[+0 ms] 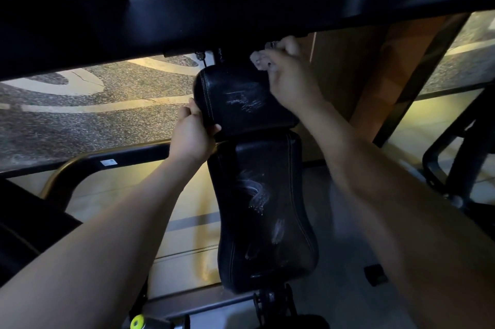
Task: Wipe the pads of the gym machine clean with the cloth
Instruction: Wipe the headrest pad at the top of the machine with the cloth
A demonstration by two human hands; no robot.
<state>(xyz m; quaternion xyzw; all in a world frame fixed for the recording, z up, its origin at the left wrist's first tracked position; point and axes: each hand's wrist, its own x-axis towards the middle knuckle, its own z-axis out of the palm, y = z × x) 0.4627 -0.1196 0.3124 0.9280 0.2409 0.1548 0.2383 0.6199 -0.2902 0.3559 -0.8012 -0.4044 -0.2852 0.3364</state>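
Cloth [261, 59] bunched in right hand [288, 74]; left hand [191, 133] clasps upper pad [241, 98] edge.

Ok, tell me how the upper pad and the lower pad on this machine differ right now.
The upper pad is short and blocky; the lower pad is long and pinched in at the middle. The left hand grips the upper pad's edge, and the right hand holds a cloth at its top corner; the lower pad is untouched by either hand. Both are black with pale stitching and whitish streaks.
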